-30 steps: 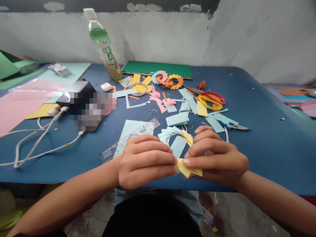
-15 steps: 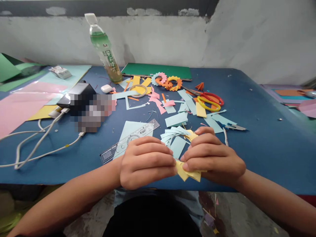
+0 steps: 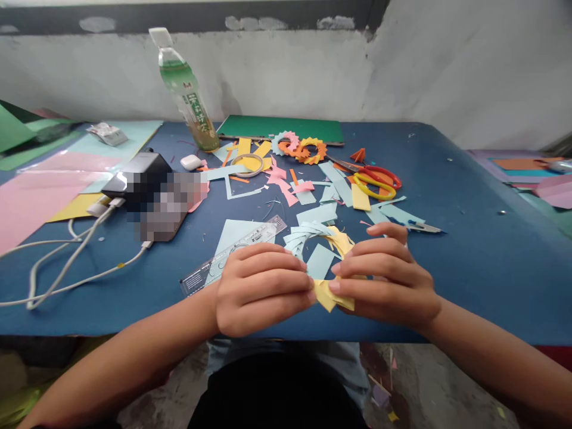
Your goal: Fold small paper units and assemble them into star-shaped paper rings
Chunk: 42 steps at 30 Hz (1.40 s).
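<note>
The left hand point(image 3: 263, 289) is curled almost closed, its fingertips pinching the left edge of a folded yellow paper piece point(image 3: 328, 295). The right hand point(image 3: 388, 281) is bent the same way and grips the piece's right side, so the paper sits between the two hands, held just above the near edge of the blue table point(image 3: 473, 262).

Just behind the hands lies a curved fan of paper point(image 3: 313, 237), light blue slips on its left running into yellow ones on its right, the yellow end next to the right fingers. A clear ruler point(image 3: 232, 257) lies slanted beside the left hand, resting on a light blue sheet point(image 3: 236, 231). Small snips point(image 3: 422, 226) lie beyond the right hand.

Farther back are scattered paper scraps, scissors point(image 3: 375, 182) with red and yellow handles, a tape roll point(image 3: 248, 164) and two spiky paper rings point(image 3: 299, 145) in front of a green board point(image 3: 286, 127). A bottle point(image 3: 187, 95) of green drink stands near the wall. To the left sit a white earbud case point(image 3: 191, 162), a black charger point(image 3: 134, 177) with white cables point(image 3: 67, 262) and a pink sheet point(image 3: 40, 193).
</note>
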Tool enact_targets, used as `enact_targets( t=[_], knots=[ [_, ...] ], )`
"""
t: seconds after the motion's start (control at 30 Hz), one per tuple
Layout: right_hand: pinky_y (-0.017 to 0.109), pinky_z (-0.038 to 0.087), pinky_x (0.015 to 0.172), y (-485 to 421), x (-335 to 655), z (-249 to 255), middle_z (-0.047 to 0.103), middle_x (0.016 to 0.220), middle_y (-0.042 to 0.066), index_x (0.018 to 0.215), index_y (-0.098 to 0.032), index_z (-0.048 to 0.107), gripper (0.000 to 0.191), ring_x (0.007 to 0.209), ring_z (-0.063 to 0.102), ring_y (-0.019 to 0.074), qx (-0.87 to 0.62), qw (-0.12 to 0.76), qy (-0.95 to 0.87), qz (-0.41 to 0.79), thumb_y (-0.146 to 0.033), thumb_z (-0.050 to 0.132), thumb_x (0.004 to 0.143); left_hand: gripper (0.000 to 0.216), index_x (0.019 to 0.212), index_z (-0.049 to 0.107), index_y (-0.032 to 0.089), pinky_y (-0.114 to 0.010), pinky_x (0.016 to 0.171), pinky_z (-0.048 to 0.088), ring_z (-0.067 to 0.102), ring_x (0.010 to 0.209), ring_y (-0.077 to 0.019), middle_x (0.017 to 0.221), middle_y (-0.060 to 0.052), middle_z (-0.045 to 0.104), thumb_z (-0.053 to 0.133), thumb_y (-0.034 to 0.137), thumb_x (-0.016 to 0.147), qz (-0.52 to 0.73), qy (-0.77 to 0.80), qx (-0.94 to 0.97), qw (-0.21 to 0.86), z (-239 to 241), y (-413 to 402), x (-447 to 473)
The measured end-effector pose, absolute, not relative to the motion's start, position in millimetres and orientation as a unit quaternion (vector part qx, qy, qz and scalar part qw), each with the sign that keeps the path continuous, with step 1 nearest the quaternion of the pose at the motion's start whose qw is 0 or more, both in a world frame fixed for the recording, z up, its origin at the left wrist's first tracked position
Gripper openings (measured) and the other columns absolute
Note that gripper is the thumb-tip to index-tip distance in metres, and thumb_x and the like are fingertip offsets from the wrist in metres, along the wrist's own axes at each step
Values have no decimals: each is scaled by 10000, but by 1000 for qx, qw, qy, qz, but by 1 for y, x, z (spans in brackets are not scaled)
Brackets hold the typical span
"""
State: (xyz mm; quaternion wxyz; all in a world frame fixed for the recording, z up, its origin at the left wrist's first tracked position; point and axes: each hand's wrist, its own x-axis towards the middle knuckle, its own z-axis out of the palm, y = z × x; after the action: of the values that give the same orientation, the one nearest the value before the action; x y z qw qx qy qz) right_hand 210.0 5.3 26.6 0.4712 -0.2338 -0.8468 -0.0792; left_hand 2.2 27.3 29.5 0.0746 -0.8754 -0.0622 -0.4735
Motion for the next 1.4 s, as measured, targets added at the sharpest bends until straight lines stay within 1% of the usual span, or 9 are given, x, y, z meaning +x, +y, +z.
enact_targets(
  t=[0.4,0.6,0.67,0.77,0.83,0.9,1.03,1.1,1.4],
  knots=[
    [307,401,851,5,217,26,698,731,-55,844,-243,615,203,709,609,83,-214,415,-880,-90,-179,448,941,92,812,642,154,-276,800,526,666,766,-117,761,-1,719,579,201,860,-404,-111,-906,55,36,27,-2],
    [309,373,915,4,212,21,670,705,-73,806,-230,593,111,711,606,86,-222,419,-878,-62,-197,533,893,73,828,646,167,-263,817,509,666,778,-95,805,21,731,585,136,852,-369,-133,-917,66,42,20,-5],
    [323,366,923,6,212,24,670,716,-53,813,-216,603,117,729,607,101,-209,421,-881,-46,-285,546,888,93,826,648,161,-268,811,511,664,787,-102,806,14,732,566,138,864,-371,-123,-918,65,43,21,-5],
    [349,430,836,14,221,37,670,793,14,877,-208,622,362,766,608,149,-194,458,-867,-3,-514,428,895,128,838,660,165,-278,758,518,649,776,-123,800,4,733,540,151,878,-380,-112,-914,90,41,27,-4],
    [327,465,732,23,236,50,664,827,37,899,-214,624,358,765,607,161,-273,476,-836,13,-485,391,914,115,839,665,184,-260,658,511,625,694,-121,759,10,728,557,154,866,-393,-122,-903,124,39,32,-3],
    [293,456,639,34,259,62,656,762,20,828,-222,628,256,695,599,153,-437,420,-795,18,-396,455,902,89,850,663,191,-237,563,483,590,605,-105,724,11,715,589,143,842,-397,-126,-899,140,35,35,-2],
    [288,344,461,50,311,61,619,597,19,634,-216,619,386,509,528,169,-677,26,-730,91,-549,512,797,118,908,658,183,-224,533,485,584,581,-92,744,2,695,618,122,815,-388,-133,-905,117,29,34,-1],
    [291,342,468,52,328,49,632,611,38,602,-204,609,410,526,539,184,-716,-69,-683,123,-581,547,748,140,926,660,187,-226,565,511,613,637,-105,778,-1,695,619,116,811,-387,-142,-904,112,26,34,-1],
    [240,400,450,37,319,25,588,505,5,571,-180,530,242,421,499,109,-701,20,-632,329,-337,539,754,153,943,655,98,-257,658,572,668,787,-161,859,-96,690,532,94,852,-403,-130,-904,66,23,34,3]
  ],
)
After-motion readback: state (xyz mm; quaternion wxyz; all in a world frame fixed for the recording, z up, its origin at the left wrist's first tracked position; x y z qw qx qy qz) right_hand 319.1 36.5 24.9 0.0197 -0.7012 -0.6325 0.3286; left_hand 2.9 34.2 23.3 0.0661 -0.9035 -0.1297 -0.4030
